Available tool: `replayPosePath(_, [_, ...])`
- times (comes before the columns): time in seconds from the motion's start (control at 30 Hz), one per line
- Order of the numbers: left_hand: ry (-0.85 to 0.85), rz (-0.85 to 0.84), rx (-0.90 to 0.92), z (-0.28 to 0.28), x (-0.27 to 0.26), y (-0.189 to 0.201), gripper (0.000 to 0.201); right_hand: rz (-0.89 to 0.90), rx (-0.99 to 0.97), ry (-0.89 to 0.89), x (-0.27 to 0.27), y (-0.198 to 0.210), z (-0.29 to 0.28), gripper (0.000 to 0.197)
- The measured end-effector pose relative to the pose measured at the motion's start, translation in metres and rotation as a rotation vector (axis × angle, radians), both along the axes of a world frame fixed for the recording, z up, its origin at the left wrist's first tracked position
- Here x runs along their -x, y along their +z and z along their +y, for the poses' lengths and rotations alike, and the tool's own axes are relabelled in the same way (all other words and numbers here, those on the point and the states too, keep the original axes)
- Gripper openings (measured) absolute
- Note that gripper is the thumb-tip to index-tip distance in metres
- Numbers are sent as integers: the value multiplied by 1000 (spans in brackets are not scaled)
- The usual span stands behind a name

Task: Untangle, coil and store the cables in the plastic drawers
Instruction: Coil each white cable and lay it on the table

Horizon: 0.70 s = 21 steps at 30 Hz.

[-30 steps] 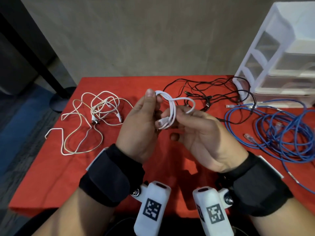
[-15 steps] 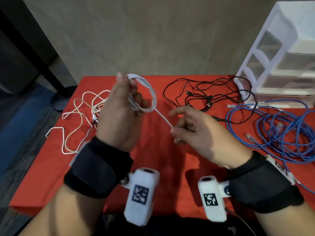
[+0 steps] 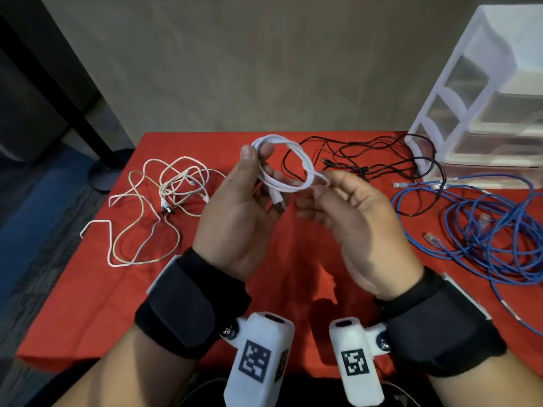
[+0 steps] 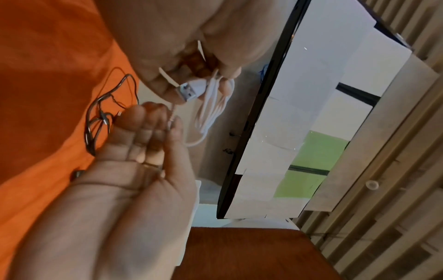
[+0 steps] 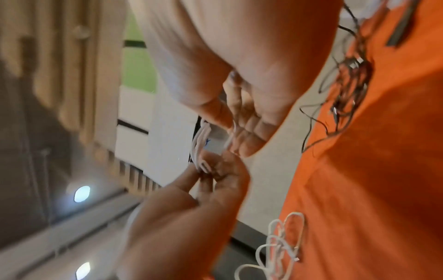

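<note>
Only the left wrist view shows the white cable's (image 4: 210,106) USB plug (image 4: 189,91) opening.

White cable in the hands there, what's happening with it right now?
A person is coiling the white cable above the red table. The left hand grips the loops, USB plug hanging below; the right hand pinches the free end. Cream, black and blue cables still lie loose, and nothing shows in the plastic drawers.
</note>
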<state>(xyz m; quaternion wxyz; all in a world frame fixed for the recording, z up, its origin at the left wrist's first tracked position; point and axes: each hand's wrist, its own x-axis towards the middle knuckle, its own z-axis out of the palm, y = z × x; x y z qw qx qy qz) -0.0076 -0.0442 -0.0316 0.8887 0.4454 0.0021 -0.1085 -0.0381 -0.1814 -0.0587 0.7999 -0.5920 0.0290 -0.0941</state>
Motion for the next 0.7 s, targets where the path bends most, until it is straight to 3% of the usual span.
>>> replayPosePath(0.1, [-15, -8, -154, -1, 5, -3, 29, -9, -252, 12, -1, 9, -9, 15])
replayPosePath(0.27, [24, 22, -163, -4, 6, -6, 29, 12, -223, 114, 6, 13, -8, 15])
replayPosePath(0.4, [76, -9, -160, -5, 6, -7, 31, 45, -292, 218, 12, 16, -2, 39])
replayPosePath(0.7, [48, 0, -33, -10, 6, -12, 31, 372, -441, 273, 9, 15, 2, 38])
